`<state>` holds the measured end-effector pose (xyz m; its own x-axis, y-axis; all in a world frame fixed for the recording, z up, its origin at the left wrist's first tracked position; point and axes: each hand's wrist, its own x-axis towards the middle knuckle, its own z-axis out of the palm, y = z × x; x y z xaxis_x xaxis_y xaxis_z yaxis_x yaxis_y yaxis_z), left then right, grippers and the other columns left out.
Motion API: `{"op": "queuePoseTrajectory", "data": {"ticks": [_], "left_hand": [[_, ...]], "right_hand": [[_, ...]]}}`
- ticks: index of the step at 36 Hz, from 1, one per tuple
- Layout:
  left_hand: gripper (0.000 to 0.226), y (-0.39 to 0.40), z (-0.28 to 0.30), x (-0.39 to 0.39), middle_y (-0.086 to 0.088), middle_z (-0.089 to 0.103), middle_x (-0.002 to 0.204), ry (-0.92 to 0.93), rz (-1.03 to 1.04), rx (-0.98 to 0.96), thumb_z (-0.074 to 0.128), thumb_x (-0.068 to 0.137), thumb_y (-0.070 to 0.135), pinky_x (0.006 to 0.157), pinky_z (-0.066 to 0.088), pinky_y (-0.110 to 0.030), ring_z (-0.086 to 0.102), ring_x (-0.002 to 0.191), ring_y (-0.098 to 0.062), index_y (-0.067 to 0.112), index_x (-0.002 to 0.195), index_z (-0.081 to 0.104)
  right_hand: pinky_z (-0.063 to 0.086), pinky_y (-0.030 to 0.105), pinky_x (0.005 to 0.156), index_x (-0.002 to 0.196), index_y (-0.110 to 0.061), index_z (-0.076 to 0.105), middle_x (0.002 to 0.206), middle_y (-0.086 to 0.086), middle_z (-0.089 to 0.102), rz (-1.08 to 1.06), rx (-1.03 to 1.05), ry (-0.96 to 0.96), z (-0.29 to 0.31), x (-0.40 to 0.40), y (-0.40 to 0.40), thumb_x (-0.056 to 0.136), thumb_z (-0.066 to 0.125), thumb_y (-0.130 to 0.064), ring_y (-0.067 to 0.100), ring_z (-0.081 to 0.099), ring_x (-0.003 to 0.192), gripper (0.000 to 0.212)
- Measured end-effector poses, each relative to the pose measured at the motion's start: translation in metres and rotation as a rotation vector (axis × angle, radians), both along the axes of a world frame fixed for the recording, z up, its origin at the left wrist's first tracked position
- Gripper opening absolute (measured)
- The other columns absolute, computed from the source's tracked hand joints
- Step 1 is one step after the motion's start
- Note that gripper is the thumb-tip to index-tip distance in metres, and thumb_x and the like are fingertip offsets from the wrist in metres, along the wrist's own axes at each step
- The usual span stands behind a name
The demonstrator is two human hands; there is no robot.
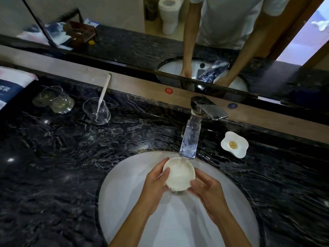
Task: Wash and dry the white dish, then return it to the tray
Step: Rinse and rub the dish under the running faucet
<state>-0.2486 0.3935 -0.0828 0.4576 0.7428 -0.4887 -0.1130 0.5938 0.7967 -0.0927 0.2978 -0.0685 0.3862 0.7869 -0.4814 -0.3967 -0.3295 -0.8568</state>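
Observation:
The white dish [179, 173], small and round, is held over the white sink basin [124, 202], right under the faucet spout [191, 138]. Water runs from the spout into the dish. My left hand [156, 180] grips the dish's left rim, with the thumb inside the rim. My right hand [206, 191] holds its lower right edge from the side and underneath. No tray is in view.
A white flower-shaped soap dish [234, 144] with a small round soap sits right of the faucet. Left on the dark marble counter [62, 166] stand a glass with a toothbrush [97, 111] and two more glasses [53, 101]. A folded towel [10, 84] lies far left. A mirror runs behind.

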Motion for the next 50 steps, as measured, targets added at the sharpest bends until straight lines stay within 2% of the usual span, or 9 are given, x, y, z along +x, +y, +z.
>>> {"op": "queuePoseTrajectory", "data": {"ticks": [4, 6, 10, 13, 20, 25, 29, 35, 50], "left_hand": [[0.036, -0.001, -0.003, 0.006, -0.013, 0.059, 0.136, -0.022, 0.001, -0.219, 0.062, 0.095, 0.038, 0.083, 0.058, -0.062, 0.059, 0.121, -0.038, 0.029, 0.130, 0.062], [0.052, -0.002, -0.002, 0.010, -0.016, 0.056, 0.138, -0.053, -0.053, -0.341, 0.068, 0.085, 0.051, 0.086, 0.053, -0.070, 0.061, 0.117, -0.043, 0.033, 0.133, 0.057], [0.073, -0.003, -0.002, 0.020, -0.021, 0.051, 0.141, -0.111, -0.118, -0.486, 0.067, 0.082, 0.062, 0.075, 0.059, -0.055, 0.072, 0.092, -0.040, 0.029, 0.143, 0.045], [0.088, 0.000, -0.005, 0.029, -0.021, 0.042, 0.149, -0.106, -0.093, -0.538, 0.076, 0.071, 0.064, 0.080, 0.057, -0.062, 0.063, 0.109, -0.048, 0.025, 0.143, 0.045], [0.033, 0.007, 0.001, 0.024, -0.013, 0.051, 0.126, -0.083, -0.197, -0.370, 0.060, 0.093, 0.034, 0.090, 0.052, -0.065, 0.061, 0.100, -0.038, 0.046, 0.124, 0.058], [0.040, 0.005, 0.008, 0.020, -0.015, 0.060, 0.130, -0.110, -0.234, -0.254, 0.060, 0.094, 0.014, 0.093, 0.047, -0.071, 0.060, 0.111, -0.037, 0.039, 0.125, 0.062], [0.044, 0.005, 0.011, 0.018, 0.003, 0.068, 0.114, -0.121, -0.239, -0.232, 0.061, 0.092, 0.008, 0.092, 0.048, -0.072, 0.060, 0.123, -0.037, 0.041, 0.121, 0.065], [0.036, 0.008, 0.018, 0.012, -0.009, 0.055, 0.131, -0.122, -0.252, -0.229, 0.061, 0.095, 0.011, 0.088, 0.049, -0.073, 0.055, 0.125, -0.041, 0.035, 0.121, 0.066], [0.033, 0.019, 0.021, 0.009, -0.019, 0.064, 0.129, -0.056, -0.288, -0.282, 0.069, 0.090, 0.028, 0.091, 0.049, -0.064, 0.061, 0.105, -0.037, 0.041, 0.120, 0.067]], "right_hand": [[0.059, 0.039, 0.091, 0.119, -0.026, 0.070, 0.116, 0.002, 0.074, 0.020, -0.062, -0.280, -0.006, -0.008, -0.003, 0.081, 0.073, 0.009, 0.017, 0.071, 0.107, 0.052], [0.058, 0.027, 0.088, 0.116, -0.032, 0.070, 0.117, -0.004, 0.071, 0.031, -0.058, -0.403, -0.004, -0.015, -0.005, 0.081, 0.075, 0.005, 0.007, 0.069, 0.105, 0.052], [0.056, 0.013, 0.077, 0.114, -0.024, 0.071, 0.108, -0.005, 0.068, -0.025, -0.028, -0.549, -0.005, -0.031, -0.008, 0.080, 0.075, 0.007, -0.002, 0.067, 0.098, 0.046], [0.059, 0.019, 0.076, 0.111, -0.022, 0.070, 0.103, -0.005, 0.066, -0.015, -0.055, -0.599, -0.011, -0.041, -0.010, 0.075, 0.080, 0.006, 0.002, 0.068, 0.096, 0.046], [0.060, 0.033, 0.081, 0.096, -0.011, 0.074, 0.094, 0.007, 0.078, 0.007, -0.057, -0.281, -0.006, -0.016, -0.008, 0.093, 0.067, -0.010, 0.025, 0.073, 0.096, 0.008], [0.059, 0.052, 0.090, 0.135, -0.028, 0.055, 0.129, 0.007, 0.066, 0.205, -0.138, 0.044, 0.001, 0.005, 0.009, 0.085, 0.076, -0.026, 0.025, 0.070, 0.111, 0.054], [0.056, 0.055, 0.094, 0.139, -0.036, 0.048, 0.128, 0.012, 0.068, 0.365, -0.156, 0.174, 0.008, 0.012, 0.023, 0.087, 0.076, -0.023, 0.031, 0.069, 0.113, 0.061], [0.054, 0.056, 0.098, 0.137, -0.037, 0.053, 0.129, 0.010, 0.066, 0.421, -0.126, 0.093, 0.007, 0.014, 0.029, 0.073, 0.086, -0.011, 0.031, 0.069, 0.113, 0.077], [0.054, 0.015, 0.081, 0.136, -0.035, 0.043, 0.125, -0.024, 0.060, 0.432, -0.065, -0.157, -0.003, 0.001, 0.020, 0.061, 0.090, 0.008, -0.007, 0.059, 0.118, 0.099]]}}
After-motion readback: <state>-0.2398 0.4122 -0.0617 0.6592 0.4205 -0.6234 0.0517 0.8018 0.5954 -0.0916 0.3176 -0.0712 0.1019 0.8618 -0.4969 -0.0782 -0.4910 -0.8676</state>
